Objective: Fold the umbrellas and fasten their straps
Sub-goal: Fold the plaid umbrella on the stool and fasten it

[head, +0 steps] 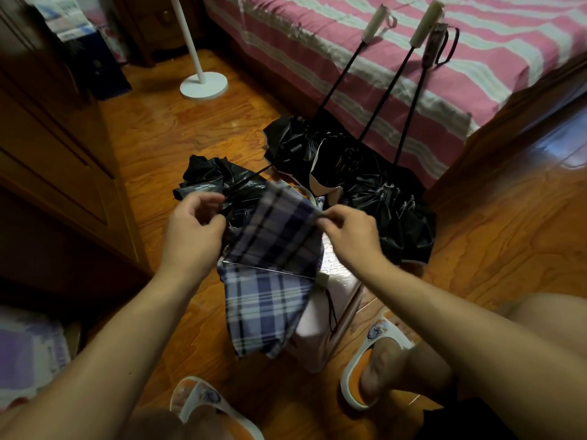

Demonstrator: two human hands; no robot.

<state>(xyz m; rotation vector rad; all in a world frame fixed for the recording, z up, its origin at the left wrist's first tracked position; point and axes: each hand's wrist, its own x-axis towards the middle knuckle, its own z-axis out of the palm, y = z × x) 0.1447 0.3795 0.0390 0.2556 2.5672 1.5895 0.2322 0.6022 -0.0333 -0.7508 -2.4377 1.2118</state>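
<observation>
A blue plaid umbrella [270,293] with a black lining hangs between my hands above the floor, its canopy loose and partly gathered. My left hand [190,233] grips the canopy's left side with curled fingers. My right hand [349,233] pinches a fold at the canopy's upper right edge. Behind it, three black umbrellas [374,185] lie collapsed on the floor with shafts extended, their handles [425,23] leaning on the bed. Whether any strap is fastened is hidden.
A bed with a pink striped cover [476,58] fills the upper right. A white stand base [204,85] sits on the wooden floor at the back. A dark wooden cabinet [63,169] stands on the left. A white bag [320,328] lies under the umbrella, and my slippered feet [378,366] are below.
</observation>
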